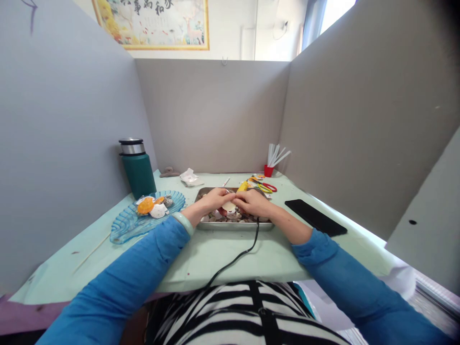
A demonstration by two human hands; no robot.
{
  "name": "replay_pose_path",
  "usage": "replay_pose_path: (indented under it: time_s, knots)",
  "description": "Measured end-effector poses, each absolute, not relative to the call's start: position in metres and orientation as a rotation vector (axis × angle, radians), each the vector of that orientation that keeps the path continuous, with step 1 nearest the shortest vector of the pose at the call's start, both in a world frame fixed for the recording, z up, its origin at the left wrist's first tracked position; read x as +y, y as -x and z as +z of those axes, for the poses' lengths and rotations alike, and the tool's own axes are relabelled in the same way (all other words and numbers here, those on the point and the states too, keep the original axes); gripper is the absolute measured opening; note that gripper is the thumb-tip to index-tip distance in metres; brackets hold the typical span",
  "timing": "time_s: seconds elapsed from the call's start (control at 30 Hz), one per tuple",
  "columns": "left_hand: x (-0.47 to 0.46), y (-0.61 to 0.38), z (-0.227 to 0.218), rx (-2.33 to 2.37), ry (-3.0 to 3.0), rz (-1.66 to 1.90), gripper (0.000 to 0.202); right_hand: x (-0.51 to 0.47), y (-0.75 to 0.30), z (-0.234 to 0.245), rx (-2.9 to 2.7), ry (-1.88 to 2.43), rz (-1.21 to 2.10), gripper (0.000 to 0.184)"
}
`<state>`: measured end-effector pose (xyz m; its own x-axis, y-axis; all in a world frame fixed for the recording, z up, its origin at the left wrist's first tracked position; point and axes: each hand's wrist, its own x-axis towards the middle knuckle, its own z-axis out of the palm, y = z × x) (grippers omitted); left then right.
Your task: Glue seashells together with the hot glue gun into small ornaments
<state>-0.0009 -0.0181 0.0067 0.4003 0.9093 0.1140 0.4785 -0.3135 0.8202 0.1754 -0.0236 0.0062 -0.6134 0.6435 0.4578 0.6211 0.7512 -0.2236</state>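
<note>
My left hand (216, 200) and my right hand (253, 203) meet over a metal tray (235, 226). The tray is filled with small shells (235, 219). Between my closed fingertips is a pale shell (229, 207), partly covered by them. Just behind my right hand shows the yellow body of what looks like a hot glue gun (243, 186); the rest of it is hidden. A black cord (233, 260) emerges beneath my right wrist and runs toward my lap.
A blue glass dish (124, 232) holding shell pieces and a green bottle (138, 173) stand left. Behind the tray lie pliers (269, 187), crumpled paper (191, 178) and a red cup (268, 170) of white sticks. A black flat object (315, 218) lies right. Partitions enclose the table.
</note>
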Motion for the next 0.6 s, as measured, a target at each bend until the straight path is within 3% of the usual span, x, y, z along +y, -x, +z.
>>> replay_pose_path:
  time_s: [0.6]
  knots:
    - [-0.0189, 0.0011, 0.0073, 1.192, -1.926, 0.738, 0.041, -0.0213, -0.1747, 0.0037, -2.463, 0.995, -0.046, 0.029]
